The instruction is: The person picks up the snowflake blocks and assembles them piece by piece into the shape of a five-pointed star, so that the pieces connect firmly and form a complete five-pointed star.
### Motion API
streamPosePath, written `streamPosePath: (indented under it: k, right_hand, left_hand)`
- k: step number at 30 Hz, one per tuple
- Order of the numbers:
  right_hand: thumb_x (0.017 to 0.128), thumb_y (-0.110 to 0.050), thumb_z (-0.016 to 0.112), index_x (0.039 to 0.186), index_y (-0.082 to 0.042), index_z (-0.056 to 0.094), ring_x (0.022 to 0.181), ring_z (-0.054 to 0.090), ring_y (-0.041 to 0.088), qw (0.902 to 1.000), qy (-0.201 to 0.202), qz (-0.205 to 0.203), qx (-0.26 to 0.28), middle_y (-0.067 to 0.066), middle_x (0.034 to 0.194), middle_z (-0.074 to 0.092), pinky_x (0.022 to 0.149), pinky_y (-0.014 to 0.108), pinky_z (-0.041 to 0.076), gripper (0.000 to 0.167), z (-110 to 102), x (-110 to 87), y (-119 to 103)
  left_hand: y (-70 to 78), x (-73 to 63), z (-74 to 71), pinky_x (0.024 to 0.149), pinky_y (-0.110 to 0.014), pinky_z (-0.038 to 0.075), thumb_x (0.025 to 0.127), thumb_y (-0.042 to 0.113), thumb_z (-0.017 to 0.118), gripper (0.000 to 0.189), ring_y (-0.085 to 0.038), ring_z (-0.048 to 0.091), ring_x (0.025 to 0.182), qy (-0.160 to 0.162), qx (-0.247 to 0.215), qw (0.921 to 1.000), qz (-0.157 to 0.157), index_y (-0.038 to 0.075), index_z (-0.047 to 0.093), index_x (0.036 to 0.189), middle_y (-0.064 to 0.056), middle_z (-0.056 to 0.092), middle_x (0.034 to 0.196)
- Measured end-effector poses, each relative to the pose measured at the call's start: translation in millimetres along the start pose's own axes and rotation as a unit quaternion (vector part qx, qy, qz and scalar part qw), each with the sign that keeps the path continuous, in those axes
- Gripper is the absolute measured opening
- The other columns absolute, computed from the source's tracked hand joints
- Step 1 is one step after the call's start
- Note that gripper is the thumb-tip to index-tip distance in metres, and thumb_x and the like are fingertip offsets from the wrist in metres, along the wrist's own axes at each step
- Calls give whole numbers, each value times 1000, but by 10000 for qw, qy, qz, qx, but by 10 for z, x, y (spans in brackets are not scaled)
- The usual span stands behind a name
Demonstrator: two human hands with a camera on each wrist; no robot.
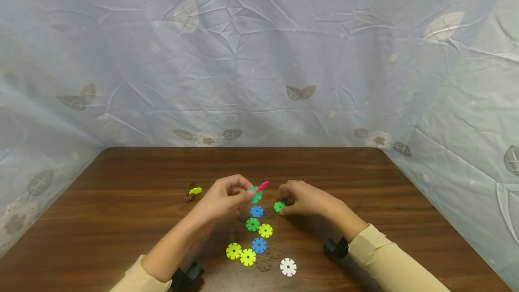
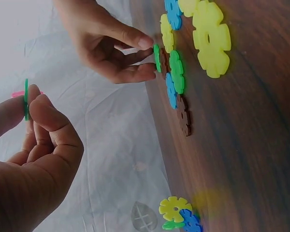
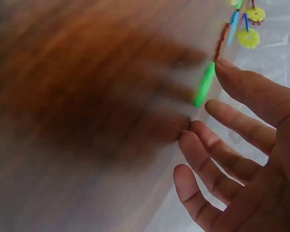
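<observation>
My left hand [image 1: 227, 195] pinches a green notched disc [image 1: 255, 194] between thumb and forefinger, above the table. A pink disc [image 1: 262, 186], seen edge-on, crosses the green one; in the left wrist view the pair [image 2: 26, 99] shows as a green edge crossed by pink. At the right end of the loose discs, my right hand [image 1: 304, 199] is low over the table by another green disc [image 1: 279, 206]. The right wrist view has the thumb at one edge of that disc [image 3: 205, 84] and the forefinger just short of it, the other fingers spread loosely.
Several loose notched discs lie between the arms, among them a blue disc [image 1: 257, 211], a yellow disc [image 1: 265, 230], a brown disc [image 1: 263, 263] and a white disc [image 1: 288, 267]. A small joined cluster [image 1: 195, 190] sits left of my left hand. Patterned cloth [image 1: 243, 57] hangs behind the wooden table [image 1: 142, 161].
</observation>
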State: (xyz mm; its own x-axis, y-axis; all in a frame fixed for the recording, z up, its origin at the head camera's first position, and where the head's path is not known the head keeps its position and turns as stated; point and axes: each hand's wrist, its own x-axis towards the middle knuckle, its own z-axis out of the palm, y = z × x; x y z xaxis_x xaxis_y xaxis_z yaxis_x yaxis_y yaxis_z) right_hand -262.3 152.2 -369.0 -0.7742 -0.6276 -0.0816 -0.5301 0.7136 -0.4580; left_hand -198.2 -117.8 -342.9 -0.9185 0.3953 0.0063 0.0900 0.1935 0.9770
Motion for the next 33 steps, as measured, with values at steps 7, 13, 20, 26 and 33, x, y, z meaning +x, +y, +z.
streamPosePath:
  k: [7,13,20,26,33]
  right_hand:
    - [90,-26,85,104,-13,71,86,58,16,9999,104,-38,-48,6,103,62,74,26,50,23,43,-16,29]
    - [90,-22,85,99,-11,67,85,54,16,9999,134,-75,42,7,99,59,73,25,47,23,41,-10,37]
    - [89,-21,85,97,-9,61,80,56,11,9996,197,-26,185,3,91,63,71,24,49,28,57,-24,49]
    - [93,-13,80,99,-9,61,81,61,6,9980,409,-190,443,-1,89,68,73,23,53,20,30,-82,27]
    - [98,-14,73,106,-13,73,78,67,7,9835,1235,-590,1180,-1,89,75,70,24,56,8,-98,-229,-187]
  left_hand:
    - [5,8,6,72,-32,54,104,21,66,24,-23,64,90,1,-19,10000,-43,0,63,115,1,70,92]
    - [3,15,17,74,-33,54,103,21,67,24,-19,63,87,25,-36,10000,-68,1,63,115,1,69,90]
    - [-3,7,36,76,-34,52,104,25,67,27,-20,59,85,-9,-6,9999,-124,2,63,116,-4,69,93]
    - [-9,3,38,74,-32,53,104,24,67,26,-17,62,86,43,-65,9999,-153,2,63,115,0,69,90]
    - [-14,11,45,73,-32,54,102,22,68,24,-21,64,88,158,-223,9995,-160,1,63,113,5,70,86]
